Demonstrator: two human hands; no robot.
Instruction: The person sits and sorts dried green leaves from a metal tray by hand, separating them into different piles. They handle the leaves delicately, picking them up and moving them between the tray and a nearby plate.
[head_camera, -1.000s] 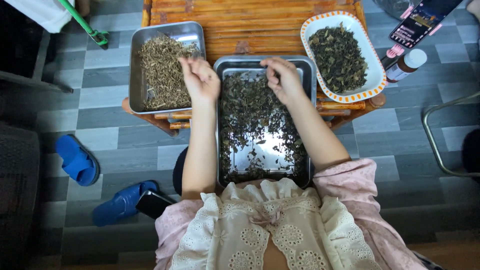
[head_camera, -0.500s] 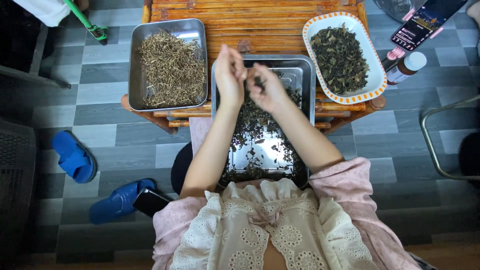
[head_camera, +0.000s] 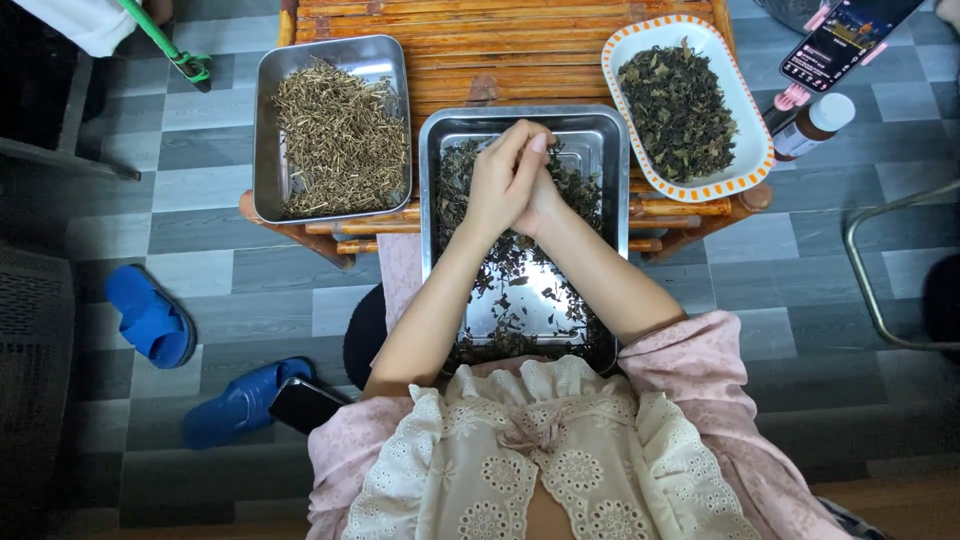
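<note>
Folded together, my grips meet over the far half of the middle tray: my left hand (head_camera: 503, 175) lies closed over my right hand (head_camera: 549, 203), which is mostly covered. I cannot tell how the right one's fingers stand or whether any leaf is caught between the palms. A second ago the two were spread apart and flat on the leaves at the tray's far end. Half a second ago they had lifted and drawn close, and now they press as one. I judge that the raking has paused and whatever was gathered is being rubbed or checked between them.

Going from big to small, the bamboo surface (head_camera: 520, 50) carries everything. The middle steel tray (head_camera: 612, 135) rests with its far end on the surface and its near end at my lap. Its dried dark leaves (head_camera: 520, 290) are scattered thin, and bare metal shows through near me. The left steel tray (head_camera: 264, 120) holds a heap of pale stems (head_camera: 340, 135). To the far right, the oval dish with an orange-dotted rim (head_camera: 746, 160) holds a heap of dark leaves (head_camera: 680, 105). None of these three has shifted.

On the grey tiled floor to my left lie two blue slippers (head_camera: 150, 315), well apart from the trays. A dark phone (head_camera: 305, 405) sits just beside my left knee. Far right, a second phone (head_camera: 845, 40) and a small brown bottle (head_camera: 815, 122) stand just beyond the dish.
</note>
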